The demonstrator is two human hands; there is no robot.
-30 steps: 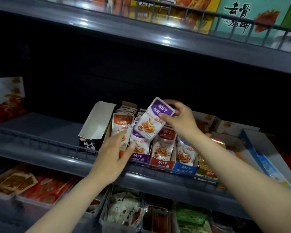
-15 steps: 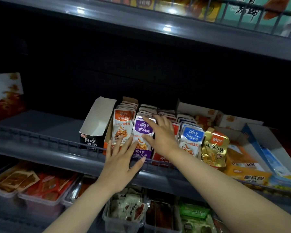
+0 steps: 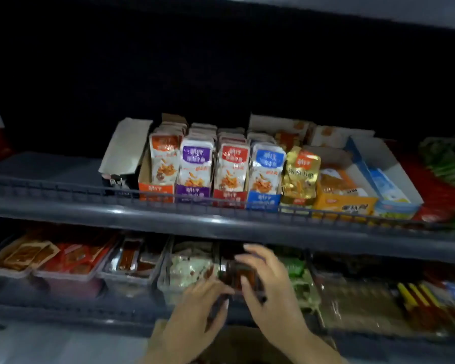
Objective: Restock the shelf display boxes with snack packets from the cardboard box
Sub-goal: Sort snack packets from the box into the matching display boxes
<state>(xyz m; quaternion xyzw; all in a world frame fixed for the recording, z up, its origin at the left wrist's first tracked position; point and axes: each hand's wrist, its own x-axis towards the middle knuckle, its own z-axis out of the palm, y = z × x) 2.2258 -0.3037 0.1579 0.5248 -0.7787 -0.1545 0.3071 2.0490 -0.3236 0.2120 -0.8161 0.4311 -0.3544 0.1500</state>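
Four display boxes stand side by side on the middle shelf, each full of upright snack packets: orange (image 3: 156, 189), purple (image 3: 193, 191), red (image 3: 229, 194) and blue (image 3: 263, 199). A gold packet (image 3: 301, 174) leans just right of the blue box. Both my hands are down in front of the lower shelf, blurred, and hold nothing. My left hand (image 3: 200, 311) has its fingers pointing up and to the right. Beside it, my right hand (image 3: 269, 285) has relaxed fingers reaching left. A brown cardboard surface (image 3: 234, 345) shows between my wrists at the bottom edge.
A wire rail (image 3: 63, 187) runs along the middle shelf's front edge. An opened white-flapped box (image 3: 124, 151) stands left of the orange box; yellow (image 3: 344, 200) and blue-white (image 3: 389, 185) cartons sit to the right. Clear trays of packets (image 3: 71, 261) fill the lower shelf.
Both hands dropped from the purple box on the middle shelf to the lower shelf's front. The purple packet held a second ago now stands in its box. The view has tilted downward.
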